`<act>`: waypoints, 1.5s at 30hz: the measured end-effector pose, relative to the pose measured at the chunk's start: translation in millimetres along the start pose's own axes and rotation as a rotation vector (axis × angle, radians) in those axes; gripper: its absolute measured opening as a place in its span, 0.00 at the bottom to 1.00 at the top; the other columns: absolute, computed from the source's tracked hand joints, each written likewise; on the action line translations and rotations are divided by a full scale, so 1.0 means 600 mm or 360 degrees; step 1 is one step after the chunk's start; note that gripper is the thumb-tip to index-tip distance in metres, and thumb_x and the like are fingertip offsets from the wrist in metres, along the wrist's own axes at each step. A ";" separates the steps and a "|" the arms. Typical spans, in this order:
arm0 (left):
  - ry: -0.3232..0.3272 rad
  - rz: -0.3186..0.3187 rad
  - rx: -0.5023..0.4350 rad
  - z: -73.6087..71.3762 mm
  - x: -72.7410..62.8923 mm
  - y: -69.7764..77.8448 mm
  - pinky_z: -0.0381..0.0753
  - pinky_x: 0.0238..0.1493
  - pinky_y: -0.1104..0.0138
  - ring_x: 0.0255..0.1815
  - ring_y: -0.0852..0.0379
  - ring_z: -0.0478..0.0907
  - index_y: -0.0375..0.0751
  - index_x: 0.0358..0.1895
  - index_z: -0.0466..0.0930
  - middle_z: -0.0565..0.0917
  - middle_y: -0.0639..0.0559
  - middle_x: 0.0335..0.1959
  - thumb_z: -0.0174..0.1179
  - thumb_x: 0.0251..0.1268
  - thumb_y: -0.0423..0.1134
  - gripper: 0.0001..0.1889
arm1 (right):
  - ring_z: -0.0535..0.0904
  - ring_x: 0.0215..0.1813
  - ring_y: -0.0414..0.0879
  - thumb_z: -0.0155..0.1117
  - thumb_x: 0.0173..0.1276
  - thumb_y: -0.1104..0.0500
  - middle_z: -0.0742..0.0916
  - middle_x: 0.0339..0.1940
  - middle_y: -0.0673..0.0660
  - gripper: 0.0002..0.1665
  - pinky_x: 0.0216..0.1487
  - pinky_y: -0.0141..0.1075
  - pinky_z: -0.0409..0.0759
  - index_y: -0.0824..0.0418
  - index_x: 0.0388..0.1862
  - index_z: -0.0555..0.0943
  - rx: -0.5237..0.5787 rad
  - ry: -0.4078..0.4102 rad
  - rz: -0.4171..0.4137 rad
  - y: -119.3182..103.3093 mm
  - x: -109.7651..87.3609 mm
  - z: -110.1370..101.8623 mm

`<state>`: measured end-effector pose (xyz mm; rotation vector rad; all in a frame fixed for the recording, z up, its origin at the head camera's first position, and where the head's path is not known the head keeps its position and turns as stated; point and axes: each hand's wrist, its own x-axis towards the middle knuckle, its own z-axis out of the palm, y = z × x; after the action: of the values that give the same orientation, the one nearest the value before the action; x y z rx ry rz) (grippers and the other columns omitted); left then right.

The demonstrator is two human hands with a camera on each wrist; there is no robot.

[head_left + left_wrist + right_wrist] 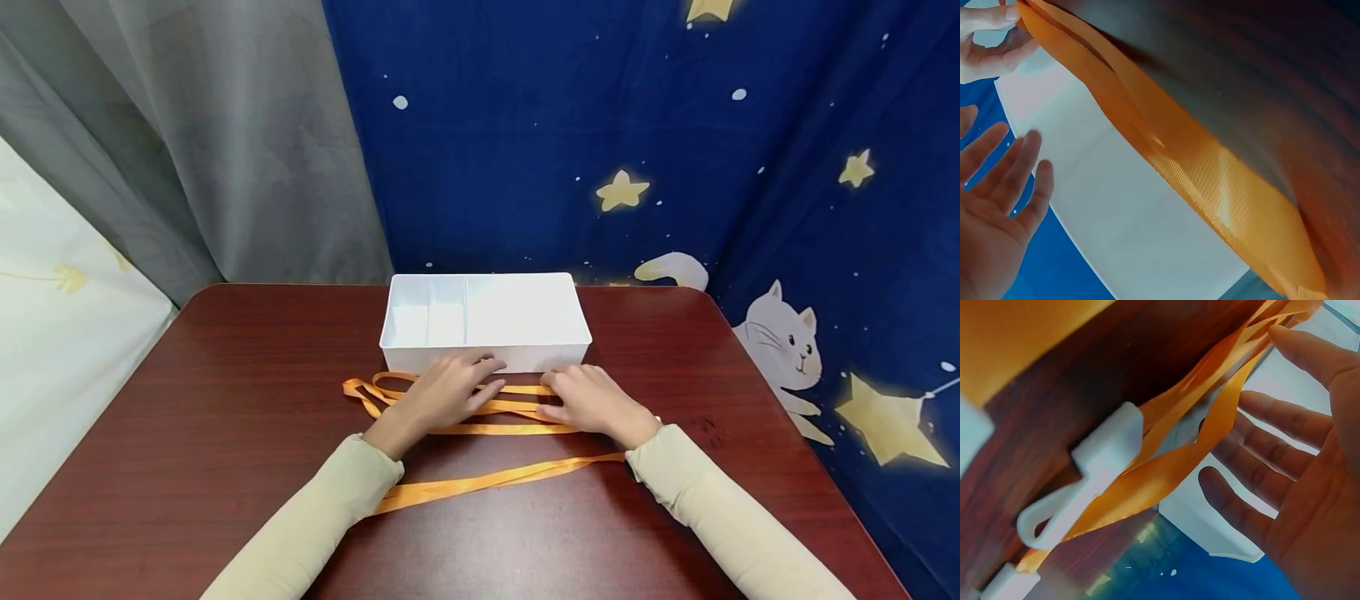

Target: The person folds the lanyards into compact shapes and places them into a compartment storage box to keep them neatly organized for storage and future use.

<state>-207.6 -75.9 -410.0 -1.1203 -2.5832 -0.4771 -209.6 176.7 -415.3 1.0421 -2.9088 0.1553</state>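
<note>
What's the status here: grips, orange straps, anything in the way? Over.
Left grip and right grip relaxed at orange straps; contact unclear. Straps in long loops across table. White box just beyond; no obstruction seen.

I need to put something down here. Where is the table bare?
Bare reddish wooden tabletop shows left of the left cream sleeve, right of the right cream sleeve, and between them, nearer the person than the flat orange fabric straps. It's crowded before the white rectangular plastic box, where the left hand and right hand are over the straps.
</note>
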 end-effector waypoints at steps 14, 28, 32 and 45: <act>-0.0273 -0.0170 -0.0021 0.010 0.000 -0.001 0.82 0.41 0.63 0.37 0.59 0.82 0.45 0.50 0.86 0.85 0.53 0.41 0.57 0.73 0.46 0.13 | 0.77 0.28 0.47 0.72 0.62 0.45 0.79 0.29 0.49 0.18 0.30 0.42 0.78 0.59 0.35 0.84 -0.0016 0.0005 -0.0036 -0.011 0.005 0.008; -0.0373 -0.0217 -0.0043 0.007 0.009 -0.002 0.82 0.41 0.62 0.37 0.58 0.81 0.43 0.50 0.86 0.85 0.51 0.40 0.58 0.73 0.45 0.13 | 0.76 0.25 0.46 0.71 0.63 0.49 0.79 0.26 0.48 0.12 0.26 0.40 0.75 0.57 0.30 0.83 -0.0037 0.0090 -0.0104 -0.014 0.014 0.010; -0.0448 -0.0262 -0.0050 0.004 0.011 -0.003 0.80 0.40 0.62 0.35 0.58 0.79 0.43 0.49 0.86 0.83 0.51 0.38 0.59 0.72 0.44 0.12 | 0.74 0.24 0.45 0.70 0.64 0.50 0.77 0.24 0.47 0.13 0.24 0.39 0.74 0.55 0.26 0.81 -0.0058 0.0147 -0.0139 -0.015 0.020 0.012; -0.0581 -0.0314 -0.0069 0.008 0.012 0.000 0.79 0.41 0.62 0.34 0.59 0.77 0.40 0.51 0.85 0.85 0.50 0.40 0.63 0.69 0.44 0.14 | 0.76 0.25 0.47 0.70 0.64 0.56 0.80 0.26 0.50 0.09 0.28 0.42 0.76 0.56 0.27 0.80 -0.0073 0.0133 -0.0132 -0.022 0.028 0.020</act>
<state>-213.2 -69.3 -411.8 -1.0536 -3.0335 -0.4040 -214.5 154.8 -424.7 1.1188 -2.7760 0.1246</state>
